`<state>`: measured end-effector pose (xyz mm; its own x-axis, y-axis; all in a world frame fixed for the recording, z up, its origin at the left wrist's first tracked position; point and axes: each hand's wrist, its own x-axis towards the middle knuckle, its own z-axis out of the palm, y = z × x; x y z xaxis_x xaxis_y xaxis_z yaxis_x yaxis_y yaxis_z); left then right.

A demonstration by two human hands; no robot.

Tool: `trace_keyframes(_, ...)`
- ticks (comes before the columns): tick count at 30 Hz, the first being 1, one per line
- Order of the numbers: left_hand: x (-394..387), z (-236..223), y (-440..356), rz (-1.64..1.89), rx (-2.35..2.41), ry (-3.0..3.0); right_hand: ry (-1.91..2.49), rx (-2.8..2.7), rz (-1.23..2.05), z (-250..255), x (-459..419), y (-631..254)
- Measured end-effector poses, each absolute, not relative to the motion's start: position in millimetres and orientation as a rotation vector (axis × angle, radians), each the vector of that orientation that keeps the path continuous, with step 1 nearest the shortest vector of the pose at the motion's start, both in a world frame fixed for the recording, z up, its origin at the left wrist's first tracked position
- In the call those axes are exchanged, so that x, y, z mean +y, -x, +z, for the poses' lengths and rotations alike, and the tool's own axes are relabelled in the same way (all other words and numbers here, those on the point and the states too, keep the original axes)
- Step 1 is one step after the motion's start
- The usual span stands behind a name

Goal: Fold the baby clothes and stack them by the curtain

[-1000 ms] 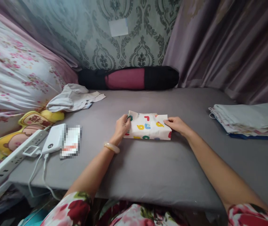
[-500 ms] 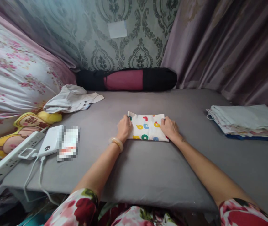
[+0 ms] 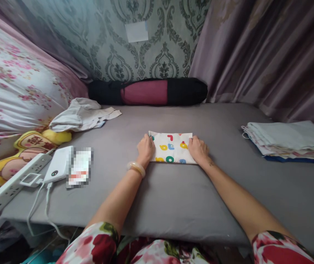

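Observation:
A small folded white cloth [image 3: 171,148] printed with coloured shapes lies flat in the middle of the grey surface [image 3: 173,198]. My left hand [image 3: 145,149], with a pale bangle on its wrist, rests curled on the cloth's left edge. My right hand [image 3: 198,149] lies curled on the cloth's right edge. Both hands press the cloth down from the sides, with the fingers bent over its edges.
A stack of folded cloths [image 3: 289,142] sits at the right. A crumpled white garment [image 3: 82,114] lies at the back left. A black and pink roll [image 3: 147,91] lines the wall. A power bank [image 3: 59,165], power strip [image 3: 10,185] and yellow plush [image 3: 21,150] are at the left.
My right hand slid inward from beyond the cloth's right corner onto its right edge. My left hand settled flatter on the left edge. The cloth's raised top-left flap now lies flat.

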<state>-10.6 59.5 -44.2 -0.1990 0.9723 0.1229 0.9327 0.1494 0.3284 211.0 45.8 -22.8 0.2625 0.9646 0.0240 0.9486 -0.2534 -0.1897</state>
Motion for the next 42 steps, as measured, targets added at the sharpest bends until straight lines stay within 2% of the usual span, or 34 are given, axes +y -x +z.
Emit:
trace_keyframes(16,51,-37,11,0.558,2.267,-1.910,2.344,-1.779,0.220,-25,45,-210)
trace_keyframes(34,42,-39,16,0.448,2.278,-1.994,2.366,-1.849,0.218,-22,41,-210)
trace_keyframes(39,42,-33,20,0.484,2.262,-1.984,2.372,-1.851,0.354,-12,44,-217)
trace_keyframes(42,43,-24,11,0.496,2.317,-1.941,2.373,-1.886,0.278,-2,45,-211)
